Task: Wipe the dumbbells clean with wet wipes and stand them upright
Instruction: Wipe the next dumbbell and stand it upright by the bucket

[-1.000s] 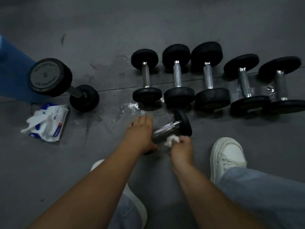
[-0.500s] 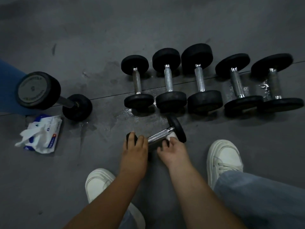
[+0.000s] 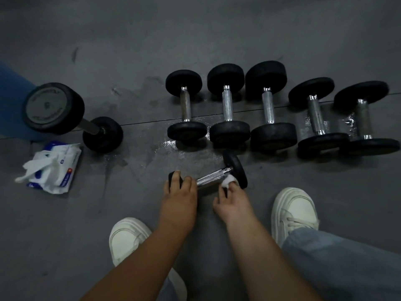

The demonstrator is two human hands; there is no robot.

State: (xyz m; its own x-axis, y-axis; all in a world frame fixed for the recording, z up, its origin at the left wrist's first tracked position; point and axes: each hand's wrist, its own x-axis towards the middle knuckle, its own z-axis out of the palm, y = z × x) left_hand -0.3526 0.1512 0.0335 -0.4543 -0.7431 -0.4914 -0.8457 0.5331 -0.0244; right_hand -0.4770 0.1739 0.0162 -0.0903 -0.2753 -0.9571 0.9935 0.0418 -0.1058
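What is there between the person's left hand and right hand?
In the head view, the chrome handle of the small dumbbell: the left hand grips one black head, the right hand holds a wipe at the other.

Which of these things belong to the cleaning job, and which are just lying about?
Job: small dumbbell, gripped by left hand; wet wipe in right hand; row of five dumbbells; large dumbbell; wipes pack.
Lying about: blue object at left; white shoes.
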